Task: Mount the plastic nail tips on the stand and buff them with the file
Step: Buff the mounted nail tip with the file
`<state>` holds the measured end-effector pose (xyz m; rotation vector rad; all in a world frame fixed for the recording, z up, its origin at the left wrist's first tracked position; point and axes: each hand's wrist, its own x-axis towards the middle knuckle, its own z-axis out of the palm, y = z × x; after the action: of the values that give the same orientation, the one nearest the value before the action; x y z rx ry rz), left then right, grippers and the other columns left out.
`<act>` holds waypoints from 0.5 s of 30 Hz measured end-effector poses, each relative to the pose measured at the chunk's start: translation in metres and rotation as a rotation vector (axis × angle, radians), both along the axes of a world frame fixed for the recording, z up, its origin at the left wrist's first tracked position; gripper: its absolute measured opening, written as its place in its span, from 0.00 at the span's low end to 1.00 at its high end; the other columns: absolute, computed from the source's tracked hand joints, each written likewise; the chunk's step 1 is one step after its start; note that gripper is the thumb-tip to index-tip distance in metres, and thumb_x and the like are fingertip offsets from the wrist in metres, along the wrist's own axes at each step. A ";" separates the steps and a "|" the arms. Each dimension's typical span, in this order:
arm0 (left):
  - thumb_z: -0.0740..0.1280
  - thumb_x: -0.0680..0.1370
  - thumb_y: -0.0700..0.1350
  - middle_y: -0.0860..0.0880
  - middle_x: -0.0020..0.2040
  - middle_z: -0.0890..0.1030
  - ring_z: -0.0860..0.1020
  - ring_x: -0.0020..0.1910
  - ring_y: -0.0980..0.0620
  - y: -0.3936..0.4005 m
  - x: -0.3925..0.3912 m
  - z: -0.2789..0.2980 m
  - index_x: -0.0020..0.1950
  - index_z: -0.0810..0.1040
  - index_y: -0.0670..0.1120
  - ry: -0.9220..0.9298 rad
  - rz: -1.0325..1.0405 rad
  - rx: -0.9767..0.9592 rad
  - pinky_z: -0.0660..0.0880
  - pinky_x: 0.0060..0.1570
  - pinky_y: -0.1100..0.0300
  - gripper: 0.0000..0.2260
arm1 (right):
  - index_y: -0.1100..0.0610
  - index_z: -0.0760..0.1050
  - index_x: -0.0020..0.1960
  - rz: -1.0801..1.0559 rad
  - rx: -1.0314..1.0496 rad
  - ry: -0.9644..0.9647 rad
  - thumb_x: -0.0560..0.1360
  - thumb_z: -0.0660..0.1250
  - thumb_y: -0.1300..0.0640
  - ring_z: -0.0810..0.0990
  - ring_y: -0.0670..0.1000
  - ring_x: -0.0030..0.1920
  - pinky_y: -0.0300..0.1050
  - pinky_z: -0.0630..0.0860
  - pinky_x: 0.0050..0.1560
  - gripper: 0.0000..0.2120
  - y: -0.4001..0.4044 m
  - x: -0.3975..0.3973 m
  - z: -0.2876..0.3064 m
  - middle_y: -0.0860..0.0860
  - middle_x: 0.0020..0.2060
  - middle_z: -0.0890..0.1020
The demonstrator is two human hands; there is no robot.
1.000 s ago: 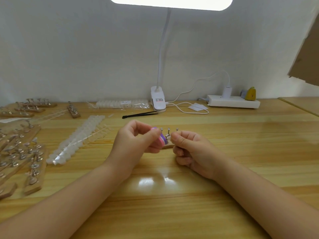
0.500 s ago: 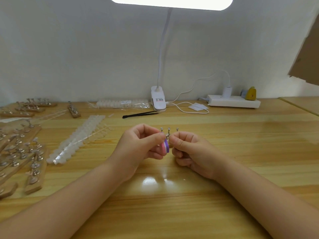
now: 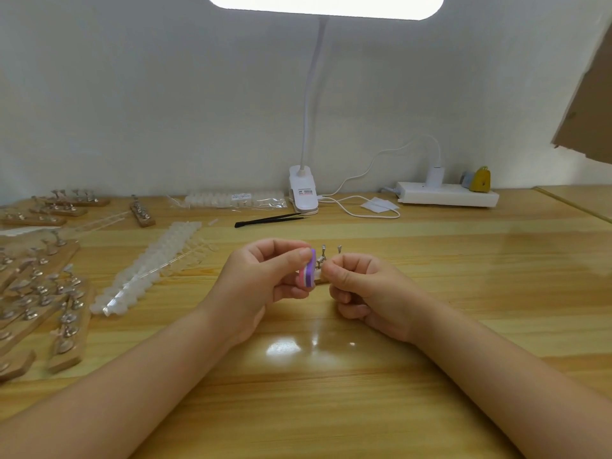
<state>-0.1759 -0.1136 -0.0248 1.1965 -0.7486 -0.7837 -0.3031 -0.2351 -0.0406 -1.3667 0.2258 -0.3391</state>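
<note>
My left hand (image 3: pixel 265 276) pinches a small buffer file (image 3: pixel 307 272) with pink, white and purple layers, held upright at the middle of the table. Just right of it stands a small wooden stand (image 3: pixel 326 260) with metal pegs, mostly hidden behind my hands. My right hand (image 3: pixel 367 288) has its fingers curled and pinches at a peg or tip of the stand beside the file; the nail tip itself is too small to make out.
Strips of clear nail tips (image 3: pixel 149 270) lie left of centre. Several wooden stands (image 3: pixel 43 293) crowd the left edge. Black tweezers (image 3: pixel 268 220), a bag of tips (image 3: pixel 235 198), a lamp clip (image 3: pixel 303 193) and a power strip (image 3: pixel 447 193) sit at the back.
The file in my left hand has shifted back and forth against the stand, ending a little higher and more upright. My right hand has stayed at the stand.
</note>
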 end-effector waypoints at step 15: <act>0.71 0.66 0.41 0.38 0.39 0.81 0.77 0.29 0.49 0.001 0.003 0.001 0.44 0.83 0.39 0.027 -0.090 0.053 0.75 0.27 0.60 0.09 | 0.60 0.75 0.43 -0.162 0.091 -0.012 0.68 0.68 0.56 0.64 0.43 0.27 0.33 0.60 0.21 0.08 0.001 0.003 0.000 0.49 0.29 0.70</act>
<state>-0.1728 -0.1130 -0.0239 1.2037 -0.7674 -0.8972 -0.3005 -0.2344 -0.0410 -1.2590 0.3398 -0.4667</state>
